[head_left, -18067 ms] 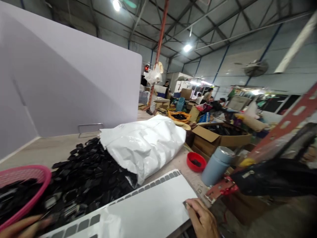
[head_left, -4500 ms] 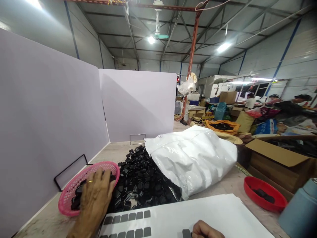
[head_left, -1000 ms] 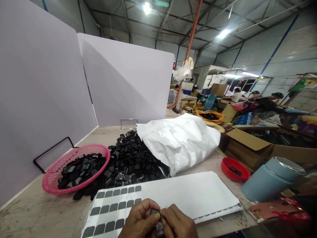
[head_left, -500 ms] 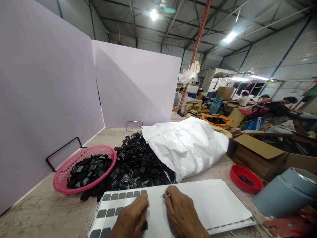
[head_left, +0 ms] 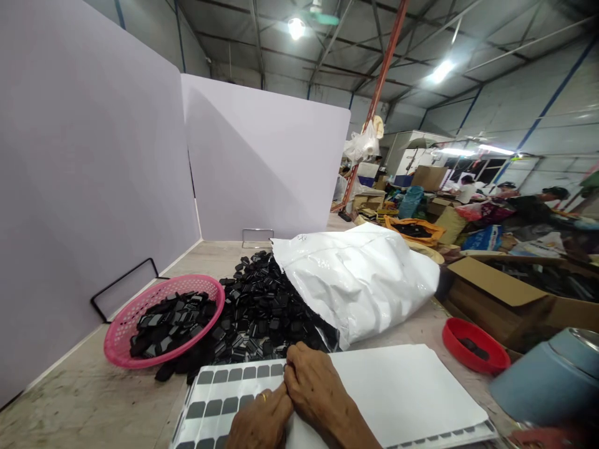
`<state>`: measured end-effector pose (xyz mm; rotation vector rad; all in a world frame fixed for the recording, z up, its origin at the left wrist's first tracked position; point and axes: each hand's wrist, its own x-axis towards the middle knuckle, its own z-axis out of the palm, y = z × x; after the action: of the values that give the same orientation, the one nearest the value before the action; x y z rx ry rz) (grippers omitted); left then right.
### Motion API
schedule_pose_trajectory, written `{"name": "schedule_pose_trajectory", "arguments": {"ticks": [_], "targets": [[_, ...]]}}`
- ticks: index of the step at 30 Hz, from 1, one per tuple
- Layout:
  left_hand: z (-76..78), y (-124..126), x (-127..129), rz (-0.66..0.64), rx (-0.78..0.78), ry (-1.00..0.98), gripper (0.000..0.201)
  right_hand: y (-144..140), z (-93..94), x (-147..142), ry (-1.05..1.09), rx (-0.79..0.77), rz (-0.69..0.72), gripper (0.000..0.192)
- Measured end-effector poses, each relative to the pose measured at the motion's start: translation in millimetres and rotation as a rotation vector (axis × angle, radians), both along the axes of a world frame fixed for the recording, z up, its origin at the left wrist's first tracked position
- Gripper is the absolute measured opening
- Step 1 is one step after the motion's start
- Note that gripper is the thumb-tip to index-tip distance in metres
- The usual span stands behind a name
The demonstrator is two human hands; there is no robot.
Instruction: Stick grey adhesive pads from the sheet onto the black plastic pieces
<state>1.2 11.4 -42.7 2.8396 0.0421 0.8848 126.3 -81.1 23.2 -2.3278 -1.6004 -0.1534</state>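
Note:
My left hand (head_left: 262, 416), with a ring on one finger, rests over a white sheet of grey rounded stickers (head_left: 214, 408). Its fingers are closed, and anything they hold is hidden. My right hand (head_left: 316, 381) is curled against the left one, fingertips meeting near the edge of the sticker rows. What it pinches is too small and covered to name. A blank white paper (head_left: 397, 383) extends from under the right hand toward the right. Just beyond the sheets lies a heap of small black plastic pieces (head_left: 266, 299).
At left, a pink basket (head_left: 115, 349) contains more black pieces. A white bag (head_left: 360, 274) lies behind the papers. To the right are a red dish (head_left: 452, 355), a blue-grey flask (head_left: 538, 380) and an open cardboard box (head_left: 491, 308). White panels (head_left: 262, 156) stand behind; people sit far off.
My right hand has moved left until it meets the left hand. A small dark piece seen under my left hand before is now hidden. The view has shifted slightly.

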Motion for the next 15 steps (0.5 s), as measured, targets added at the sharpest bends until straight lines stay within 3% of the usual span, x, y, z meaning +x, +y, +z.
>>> {"name": "schedule_pose_trajectory", "arguments": {"ticks": [4,8,11,13,15], "targets": [[-0.1,-3.9,0.6,0.049,0.076,0.04,0.047,3.4,6.5,-0.9,0.101,-0.015,-0.007,0.015],[-16.9,-5.1,4.6,0.067,0.054,-0.066,0.041,8.1,10.7,-0.3,0.259,0.022,-0.017,0.013],[-22.7,-4.9,3.0,0.064,0.028,-0.037,0.04,11.8,13.4,7.8,0.467,0.086,-0.005,0.01],[-14.7,-3.8,-1.4,0.029,-0.048,0.043,0.033,10.6,16.9,15.8,0.62,0.147,0.025,0.013],[4.2,-0.3,-6.5,-0.013,-0.262,0.18,0.017,3.8,21.6,22.8,0.74,0.213,0.05,0.014]]}}
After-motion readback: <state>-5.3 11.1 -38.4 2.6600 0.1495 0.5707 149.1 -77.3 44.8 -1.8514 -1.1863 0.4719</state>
